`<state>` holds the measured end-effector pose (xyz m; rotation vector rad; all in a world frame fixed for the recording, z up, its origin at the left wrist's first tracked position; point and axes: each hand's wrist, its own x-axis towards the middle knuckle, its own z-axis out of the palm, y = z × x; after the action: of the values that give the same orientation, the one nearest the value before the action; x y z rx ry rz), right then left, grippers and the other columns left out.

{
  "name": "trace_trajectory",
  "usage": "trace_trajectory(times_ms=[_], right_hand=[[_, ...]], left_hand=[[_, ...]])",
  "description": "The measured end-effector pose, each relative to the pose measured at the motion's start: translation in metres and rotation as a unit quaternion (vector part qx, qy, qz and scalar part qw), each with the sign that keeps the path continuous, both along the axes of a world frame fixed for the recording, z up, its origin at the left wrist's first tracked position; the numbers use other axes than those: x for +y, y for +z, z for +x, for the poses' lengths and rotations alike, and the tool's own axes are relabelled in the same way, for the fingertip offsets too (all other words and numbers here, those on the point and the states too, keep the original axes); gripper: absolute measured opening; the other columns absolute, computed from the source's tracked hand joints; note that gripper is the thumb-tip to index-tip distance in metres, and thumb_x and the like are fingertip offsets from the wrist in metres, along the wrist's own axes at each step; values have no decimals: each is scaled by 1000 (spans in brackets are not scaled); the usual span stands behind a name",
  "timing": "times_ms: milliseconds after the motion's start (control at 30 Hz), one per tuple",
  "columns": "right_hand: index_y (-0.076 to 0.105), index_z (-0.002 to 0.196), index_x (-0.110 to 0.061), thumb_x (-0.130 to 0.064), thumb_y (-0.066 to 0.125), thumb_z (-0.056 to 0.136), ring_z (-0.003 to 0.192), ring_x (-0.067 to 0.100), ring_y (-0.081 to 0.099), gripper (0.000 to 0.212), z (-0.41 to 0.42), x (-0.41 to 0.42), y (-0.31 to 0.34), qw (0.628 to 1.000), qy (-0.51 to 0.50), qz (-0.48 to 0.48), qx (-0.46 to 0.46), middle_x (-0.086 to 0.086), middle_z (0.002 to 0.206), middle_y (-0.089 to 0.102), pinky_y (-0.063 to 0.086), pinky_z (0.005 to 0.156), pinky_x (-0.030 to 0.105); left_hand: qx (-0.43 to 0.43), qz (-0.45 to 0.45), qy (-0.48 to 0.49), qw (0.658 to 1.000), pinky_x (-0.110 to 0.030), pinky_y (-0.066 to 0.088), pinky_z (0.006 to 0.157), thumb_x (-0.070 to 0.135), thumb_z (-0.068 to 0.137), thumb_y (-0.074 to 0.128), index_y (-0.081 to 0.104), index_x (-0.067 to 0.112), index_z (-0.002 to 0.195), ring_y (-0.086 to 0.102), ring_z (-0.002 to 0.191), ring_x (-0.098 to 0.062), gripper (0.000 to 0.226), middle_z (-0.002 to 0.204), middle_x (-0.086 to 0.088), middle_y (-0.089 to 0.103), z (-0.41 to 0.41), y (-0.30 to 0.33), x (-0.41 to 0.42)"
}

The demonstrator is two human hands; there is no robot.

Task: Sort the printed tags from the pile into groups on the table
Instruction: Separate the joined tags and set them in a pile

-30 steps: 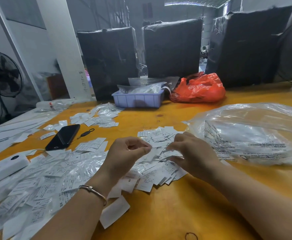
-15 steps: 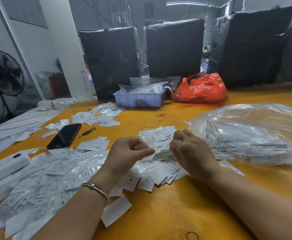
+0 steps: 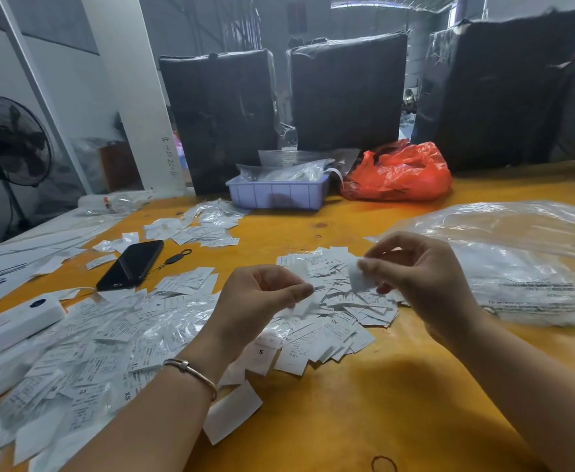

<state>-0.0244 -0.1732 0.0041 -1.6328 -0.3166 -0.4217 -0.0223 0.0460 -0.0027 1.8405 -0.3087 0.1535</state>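
A pile of white printed tags [image 3: 333, 321] lies in the middle of the yellow table [image 3: 364, 403]. A wider spread of tags in clear sleeves [image 3: 85, 352] covers the table's left side. Smaller groups lie further back, one [image 3: 190, 284] beside the phone and one [image 3: 207, 226] near the tray. My left hand [image 3: 258, 301] is raised over the pile and pinches a blurred white tag [image 3: 301, 306]. My right hand [image 3: 419, 277] is lifted too and pinches another white tag [image 3: 359, 279] between thumb and fingers.
A black phone [image 3: 131, 265] with a ring strap lies left of the pile. A white device [image 3: 10, 323] sits at the left edge. A clear plastic bag [image 3: 524, 264] fills the right. Behind are a lilac tray [image 3: 277, 194], a red bag [image 3: 398, 173] and black wrapped bales [image 3: 347, 93].
Both hands have risen off the pile, each with a tag pinched, and have moved slightly apart. The right hand lifted up and to the right.
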Motion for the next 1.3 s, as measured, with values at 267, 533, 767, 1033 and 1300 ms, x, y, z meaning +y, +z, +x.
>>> trace_trajectory(times_ms=[267, 533, 767, 1033, 1300], right_hand=[[76, 75, -27, 11, 57, 77, 64, 0, 62, 42, -1, 13, -9, 982, 26, -179, 57, -7, 72, 73, 46, 58, 12], [75, 90, -23, 15, 65, 74, 69, 15, 65, 42, -2, 5, -4, 987, 66, -105, 104, 2, 82, 74, 51, 55, 18], [57, 128, -24, 12, 69, 75, 62, 14, 68, 65, -3, 2, 0, 997, -6, -74, 20, 9, 81, 71, 55, 59, 23], [65, 112, -23, 2, 78, 72, 78, 20, 72, 49, -13, 5, 13, 997, -3, -28, -73, 3, 86, 74, 61, 72, 37], [52, 132, -20, 0, 73, 78, 88, 4, 69, 61, -22, 12, 17, 984, -50, -94, -142, -7, 92, 69, 55, 75, 16]], left_hand=[[72, -72, -46, 994, -19, 55, 64, 14, 79, 75, 75, 10, 86, 66, 66, -11, 8, 77, -6, 73, 0, 3, 0], [84, -124, -83, 985, -30, 59, 78, 1, 62, 83, 66, 12, 83, 70, 84, -26, 29, 83, -9, 72, -2, 6, 4], [59, -52, -76, 994, -30, 57, 87, -1, 80, 73, 72, 1, 100, 72, 91, -16, 20, 95, -11, 76, 0, 0, -2], [46, -40, -96, 993, -30, 60, 73, 4, 83, 74, 58, -9, 96, 74, 85, -30, 25, 89, -18, 75, -2, 1, -4], [23, -13, -116, 993, -30, 60, 76, 4, 95, 58, 65, 3, 109, 74, 90, -22, 16, 95, -9, 77, -3, 0, -6]])
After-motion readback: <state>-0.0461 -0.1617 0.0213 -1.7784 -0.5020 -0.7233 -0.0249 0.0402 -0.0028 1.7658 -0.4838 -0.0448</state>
